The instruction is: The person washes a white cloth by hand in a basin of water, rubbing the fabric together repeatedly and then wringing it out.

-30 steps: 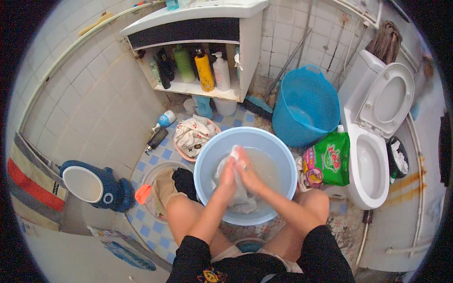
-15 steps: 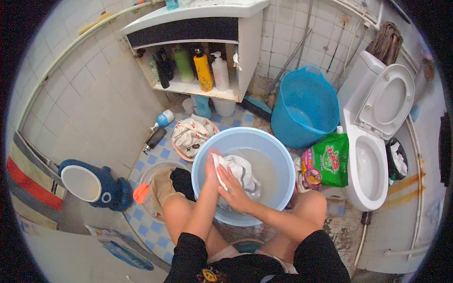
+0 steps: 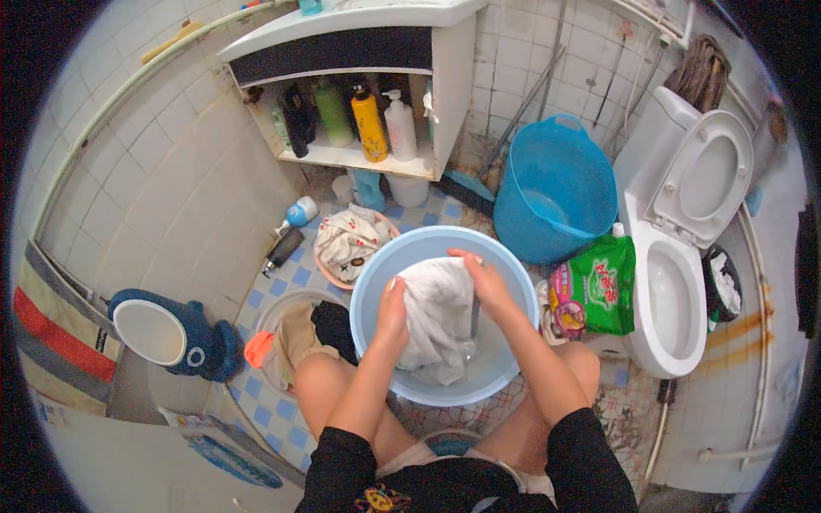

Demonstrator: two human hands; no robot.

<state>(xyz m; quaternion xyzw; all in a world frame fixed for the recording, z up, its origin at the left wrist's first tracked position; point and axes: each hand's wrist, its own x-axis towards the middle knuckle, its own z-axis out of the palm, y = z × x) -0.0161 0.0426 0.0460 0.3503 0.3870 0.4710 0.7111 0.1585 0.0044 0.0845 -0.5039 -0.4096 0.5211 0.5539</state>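
a person seated low in a tiled bathroom held a wet white cloth (image 3: 436, 321) inside a round light blue basin (image 3: 359, 329) set between the bare knees. the cloth was drawn open between the two hands, its upper part raised toward the far side of the basin and its lower folds hanging down to the cloudy water (image 3: 481, 355). the left hand (image 3: 392, 312) pinched the cloth's left edge, with the other fingers curled out of sight. the right hand (image 3: 486, 284) pinched the upper right corner, fingertips bent over it. the two hands were apart, with cloth stretched between them.

near the basin's far left side, a pink basket (image 3: 321, 272) held a pale patterned garment (image 3: 346, 244). farther left and nearer the person, a translucent tub (image 3: 295, 297) held beige fabric (image 3: 299, 336) and black fabric (image 3: 335, 329), with a bright orange cloth (image 3: 258, 349) at its left side. just right of the basin leaned a green spouted pouch (image 3: 609, 286) with a white cap. behind it stood a large blue bucket (image 3: 556, 184), and beyond the pouch to the right, a white toilet (image 3: 671, 295) with its lid up. at the far wall, a white cabinet (image 3: 453, 94) had a yellow pump bottle (image 3: 368, 126) and a white pump bottle (image 3: 399, 126) side by side on its open shelf. blue and white checked tiles (image 3: 274, 389) covered the floor at left.
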